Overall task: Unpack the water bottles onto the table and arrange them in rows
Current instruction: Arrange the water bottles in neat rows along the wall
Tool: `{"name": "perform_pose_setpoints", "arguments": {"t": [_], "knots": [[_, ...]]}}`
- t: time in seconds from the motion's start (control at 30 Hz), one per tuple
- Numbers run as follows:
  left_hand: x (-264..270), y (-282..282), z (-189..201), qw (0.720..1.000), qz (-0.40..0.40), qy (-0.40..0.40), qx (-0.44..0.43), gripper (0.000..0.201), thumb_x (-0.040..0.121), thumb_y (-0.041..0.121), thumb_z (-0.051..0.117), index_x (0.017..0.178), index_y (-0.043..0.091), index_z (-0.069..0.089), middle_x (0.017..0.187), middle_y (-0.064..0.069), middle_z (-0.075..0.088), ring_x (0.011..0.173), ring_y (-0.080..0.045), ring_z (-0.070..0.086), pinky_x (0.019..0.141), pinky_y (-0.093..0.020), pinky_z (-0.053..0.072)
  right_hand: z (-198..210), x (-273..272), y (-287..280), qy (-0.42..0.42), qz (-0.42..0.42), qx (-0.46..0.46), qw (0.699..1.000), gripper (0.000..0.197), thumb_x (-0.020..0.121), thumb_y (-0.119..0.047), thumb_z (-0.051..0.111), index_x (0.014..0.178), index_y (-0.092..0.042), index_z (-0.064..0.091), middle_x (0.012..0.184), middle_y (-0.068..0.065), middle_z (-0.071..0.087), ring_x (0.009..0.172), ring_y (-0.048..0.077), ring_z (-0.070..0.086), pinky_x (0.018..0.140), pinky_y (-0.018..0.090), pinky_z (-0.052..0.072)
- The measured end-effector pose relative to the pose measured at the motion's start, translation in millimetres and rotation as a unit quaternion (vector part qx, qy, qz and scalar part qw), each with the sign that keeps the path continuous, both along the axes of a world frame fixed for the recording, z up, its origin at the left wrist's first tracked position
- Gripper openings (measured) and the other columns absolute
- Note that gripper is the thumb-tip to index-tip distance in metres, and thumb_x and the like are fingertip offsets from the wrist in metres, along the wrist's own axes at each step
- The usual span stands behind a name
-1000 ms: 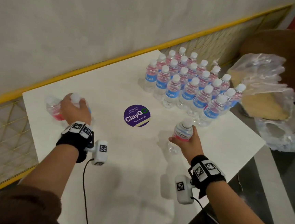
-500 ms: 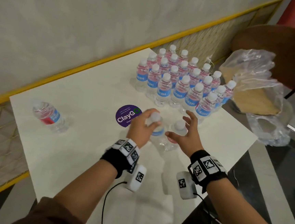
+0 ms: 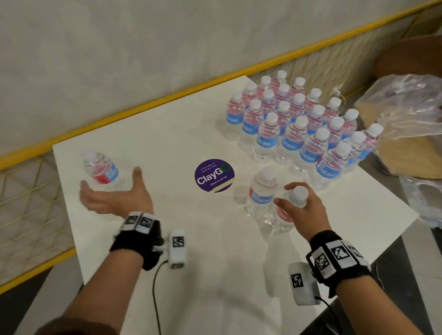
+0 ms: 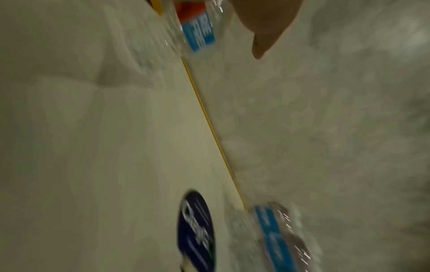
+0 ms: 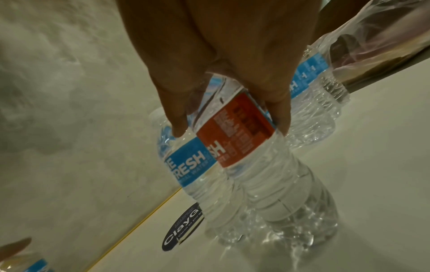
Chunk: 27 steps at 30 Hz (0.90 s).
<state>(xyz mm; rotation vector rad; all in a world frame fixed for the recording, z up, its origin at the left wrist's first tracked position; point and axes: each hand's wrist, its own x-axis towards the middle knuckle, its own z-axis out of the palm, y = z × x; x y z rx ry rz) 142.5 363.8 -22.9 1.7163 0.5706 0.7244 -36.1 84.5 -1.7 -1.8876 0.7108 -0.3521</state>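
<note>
Several water bottles (image 3: 298, 126) with blue and red labels stand in rows at the table's far right. In front of them stand two more. My right hand (image 3: 296, 198) grips the nearer bottle (image 3: 283, 221) (image 5: 251, 147) round its shoulder, just below the cap. Its neighbour (image 3: 261, 192) (image 5: 186, 162) stands free, touching it on the left. One lone bottle (image 3: 102, 170) (image 4: 197, 31) is at the table's far left. My left hand (image 3: 110, 195) is open right beside it, palm toward it, thumb (image 4: 263, 36) spread, holding nothing.
A round purple ClayGo sticker (image 3: 214, 175) lies on the white table (image 3: 205, 273) between my hands. Crumpled clear plastic wrap (image 3: 419, 118) with a cardboard tray lies off the right edge. A yellow rail (image 3: 139, 106) and wall run behind the table.
My left hand let go of the bottle it set beside the right one and swung back left to the lone bottle. My right hand, open half a second ago, closed on its bottle.
</note>
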Motion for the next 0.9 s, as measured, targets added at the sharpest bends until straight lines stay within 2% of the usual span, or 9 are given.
{"name": "perform_pose_setpoints", "arguments": {"t": [0.13, 0.2, 0.27, 0.43, 0.5, 0.6, 0.7, 0.77, 0.9], "knots": [[47.1, 43.7, -10.9, 0.997, -0.036, 0.07, -0.013, 0.114, 0.06, 0.038, 0.085, 0.148, 0.012, 0.017, 0.151, -0.014, 0.019, 0.14, -0.029, 0.023, 0.114, -0.038, 0.024, 0.8, 0.0, -0.6, 0.005, -0.003, 0.009, 1.0, 0.028, 0.073, -0.021, 0.078, 0.095, -0.022, 0.059, 0.099, -0.003, 0.063, 0.089, 0.016, 0.059, 0.078, 0.028, 0.047], [60.0, 49.6, -14.8, 0.988, -0.097, 0.09, -0.081, 0.093, 0.07, 0.022, 0.082, 0.144, 0.014, 0.026, 0.146, -0.012, 0.036, 0.13, -0.023, 0.042, 0.107, -0.032, 0.037, 1.8, -0.6, -0.4, 0.004, -0.003, 0.012, 1.0, 0.028, 0.073, -0.021, 0.078, 0.095, -0.021, 0.059, 0.097, -0.004, 0.063, 0.089, 0.016, 0.058, 0.078, 0.027, 0.046], [62.3, 47.4, -17.2, 0.983, -0.12, 0.121, -0.076, 0.071, 0.077, 0.017, 0.076, 0.136, 0.011, 0.037, 0.134, -0.011, 0.052, 0.115, -0.02, 0.054, 0.094, -0.02, 0.041, 2.9, -1.1, 0.3, 0.005, -0.002, 0.013, 1.0, 0.029, 0.074, -0.021, 0.078, 0.095, -0.022, 0.059, 0.097, -0.005, 0.062, 0.089, 0.016, 0.058, 0.078, 0.027, 0.046], [20.8, -2.8, -13.8, 0.976, -0.192, 0.083, -0.059, 0.051, 0.077, 0.011, 0.075, 0.118, 0.01, 0.046, 0.112, -0.01, 0.06, 0.09, -0.016, 0.053, 0.085, -0.026, 0.047, 4.9, 0.7, 1.7, 0.021, -0.002, 0.011, 1.0, 0.029, 0.074, -0.023, 0.078, 0.095, -0.024, 0.058, 0.096, -0.005, 0.062, 0.089, 0.016, 0.058, 0.082, 0.031, 0.049], [-6.8, -33.3, -16.9, 0.958, -0.279, 0.064, -0.034, 0.052, 0.075, 0.011, 0.077, 0.118, 0.013, 0.048, 0.105, -0.005, 0.062, 0.083, -0.017, 0.056, 0.08, -0.028, 0.051, 5.9, 0.3, 1.7, 0.025, -0.004, 0.013, 1.0, 0.029, 0.074, -0.023, 0.078, 0.095, -0.024, 0.058, 0.096, -0.005, 0.062, 0.089, 0.016, 0.058, 0.082, 0.03, 0.049], [-46.7, -77.3, -18.1, 0.903, -0.424, 0.065, 0.006, 0.053, 0.073, 0.014, 0.079, 0.118, 0.021, 0.05, 0.095, 0.011, 0.061, 0.076, -0.008, 0.059, 0.069, -0.013, 0.048, 6.9, -0.6, 1.2, 0.026, 0.0, 0.013, 1.0, 0.03, 0.073, -0.023, 0.078, 0.095, -0.024, 0.057, 0.097, -0.004, 0.062, 0.09, 0.017, 0.058, 0.082, 0.031, 0.049], [-72.3, -109.6, -17.4, 0.846, -0.526, 0.077, 0.038, 0.053, 0.074, 0.022, 0.079, 0.115, 0.036, 0.048, 0.096, 0.028, 0.058, 0.084, 0.011, 0.058, 0.074, -0.007, 0.046, 8.6, -0.1, -3.5, 0.057, 0.013, -0.002, 0.998, 0.036, 0.072, -0.027, 0.078, 0.101, -0.026, 0.056, 0.106, -0.002, 0.06, 0.097, 0.019, 0.057, 0.088, 0.034, 0.049], [-79.3, -120.1, -19.5, 0.83, -0.55, 0.085, 0.041, 0.054, 0.076, 0.019, 0.077, 0.114, 0.04, 0.044, 0.097, 0.033, 0.055, 0.087, 0.017, 0.055, 0.076, -0.006, 0.044, 11.1, -1.2, -10.6, 0.097, 0.024, -0.029, 0.995, 0.049, 0.07, -0.03, 0.079, 0.111, -0.024, 0.053, 0.113, 0.001, 0.056, 0.102, 0.02, 0.055, 0.088, 0.034, 0.047], [-75.1, -127.6, -22.8, 0.826, -0.553, 0.092, 0.047, 0.06, 0.077, 0.014, 0.074, 0.129, 0.024, 0.045, 0.107, 0.018, 0.059, 0.096, -0.002, 0.059, 0.091, -0.026, 0.048, 22.2, -5.9, -28.0, 0.157, 0.056, -0.096, 0.981, 0.06, 0.066, -0.033, 0.082, 0.116, -0.022, 0.05, 0.115, 0.005, 0.052, 0.1, 0.021, 0.052, 0.08, 0.028, 0.039]]}}
